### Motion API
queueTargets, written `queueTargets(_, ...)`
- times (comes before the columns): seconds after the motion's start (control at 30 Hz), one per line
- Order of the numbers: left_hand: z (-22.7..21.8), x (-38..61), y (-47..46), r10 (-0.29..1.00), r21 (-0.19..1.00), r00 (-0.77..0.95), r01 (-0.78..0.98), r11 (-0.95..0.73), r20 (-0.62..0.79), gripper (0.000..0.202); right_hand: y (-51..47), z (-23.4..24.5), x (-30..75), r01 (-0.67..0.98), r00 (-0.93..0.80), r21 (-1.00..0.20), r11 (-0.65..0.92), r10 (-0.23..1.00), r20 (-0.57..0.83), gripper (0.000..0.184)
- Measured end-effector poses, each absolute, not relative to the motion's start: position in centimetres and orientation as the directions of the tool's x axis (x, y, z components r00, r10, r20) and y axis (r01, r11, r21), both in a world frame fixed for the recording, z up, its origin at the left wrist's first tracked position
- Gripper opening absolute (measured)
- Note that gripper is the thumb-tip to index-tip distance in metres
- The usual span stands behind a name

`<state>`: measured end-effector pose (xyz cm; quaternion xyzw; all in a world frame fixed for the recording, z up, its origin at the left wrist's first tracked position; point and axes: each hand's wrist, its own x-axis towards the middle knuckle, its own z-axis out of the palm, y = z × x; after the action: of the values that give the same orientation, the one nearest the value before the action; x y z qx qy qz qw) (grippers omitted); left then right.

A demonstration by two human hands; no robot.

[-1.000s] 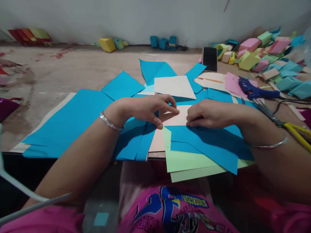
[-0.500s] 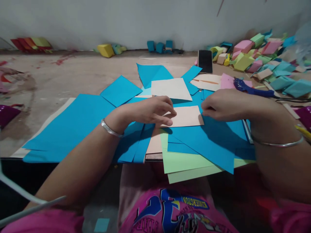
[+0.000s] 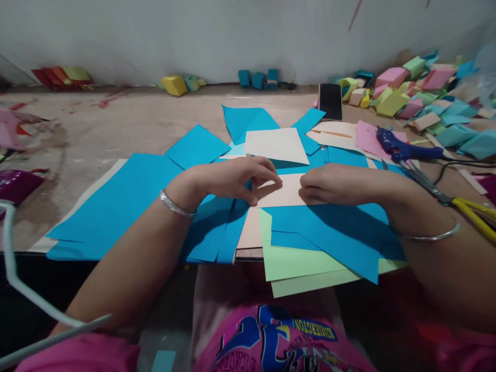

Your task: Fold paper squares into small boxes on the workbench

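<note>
Peach paper (image 3: 289, 192), in the head view, lies flat near the table's front edge, on top of blue sheets (image 3: 329, 227) and between our two hands. Our left hand (image 3: 238, 178) has its thumb and fingers spread apart over the paper's left end, fingertips at its surface. Our right hand (image 3: 331, 184) has its fingers curled together at the right end; whether they pinch the paper or only press on it, we cannot tell.

To work it well, we would steady the left end with light, even pressure, and let the right fingers run square to the edge so that the paper neither skews nor buckles. Loose sheets make a slippery base, so we should press down rather than drag.

Our right hand covers the paper's far right end, and our left hand hides part of the other end. We cannot make out any crease or line on it. The yellow handles of the scissors (image 3: 430, 187) run behind our right arm, and a bent pale rod (image 3: 23, 289) is cut off at lower left.
</note>
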<state>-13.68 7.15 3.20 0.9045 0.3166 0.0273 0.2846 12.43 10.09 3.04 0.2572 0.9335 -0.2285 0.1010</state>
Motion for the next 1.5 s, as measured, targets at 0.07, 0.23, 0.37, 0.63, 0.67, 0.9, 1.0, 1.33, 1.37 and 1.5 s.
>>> queueTargets(0.07,3.6,-14.0,7.2,0.581,0.536,0.807,0.54,-0.649,-0.109,0.043,10.2,3.3,12.5,0.537,-0.84,-0.338,0.773,0.453,-0.298,0.02)
queueTargets(0.23,3.7,-14.0,7.2,0.667,0.579,0.74,0.508,-0.638,0.086,0.031,11.0,2.9,12.5,0.571,-0.804,-0.226,0.789,0.594,0.042,0.032)
queueTargets(0.37,2.9,-13.4,7.3,0.815,0.733,0.528,0.453,-0.507,0.238,0.027,11.5,2.2,12.2,0.606,-0.781,-0.275,0.747,0.624,-0.028,0.042)
queueTargets(0.63,2.0,-12.7,7.4,0.908,0.848,0.353,0.388,-0.362,0.225,0.054,10.8,3.3,12.0,0.525,-0.773,-0.535,0.662,0.634,0.027,0.008)
queueTargets(0.67,2.0,-12.7,7.4,0.917,0.861,0.329,0.374,-0.345,0.224,0.056,10.7,3.4,12.0,0.513,-0.753,-0.588,0.625,0.657,0.042,0.007)
queueTargets(0.9,2.3,-13.1,7.3,0.972,0.973,0.168,0.136,-0.189,0.165,0.079,10.7,2.9,11.8,0.234,-0.508,-0.946,0.225,0.858,0.078,0.015)
queueTargets(1.0,2.4,-13.0,7.2,0.998,0.995,0.045,0.09,-0.05,0.046,0.071,10.6,2.6,11.6,0.152,-0.479,-0.968,0.199,0.872,0.104,0.016)
queueTargets(1.33,2.4,-13.9,7.1,0.959,0.963,0.177,0.193,0.187,-0.221,0.061,10.8,3.1,13.2,0.084,-0.696,-0.898,0.431,0.671,0.257,0.022)
queueTargets(1.37,2.2,-14.0,7.2,0.955,0.96,0.215,0.235,0.152,-0.204,0.059,10.7,3.3,13.4,0.101,-0.748,-0.858,0.504,0.607,0.269,0.024)
queueTargets(1.5,1.5,-13.4,7.5,0.964,0.901,0.265,0.414,-0.133,0.021,0.052,10.5,3.9,13.9,0.082,-0.865,-0.603,0.794,0.357,0.353,0.024)
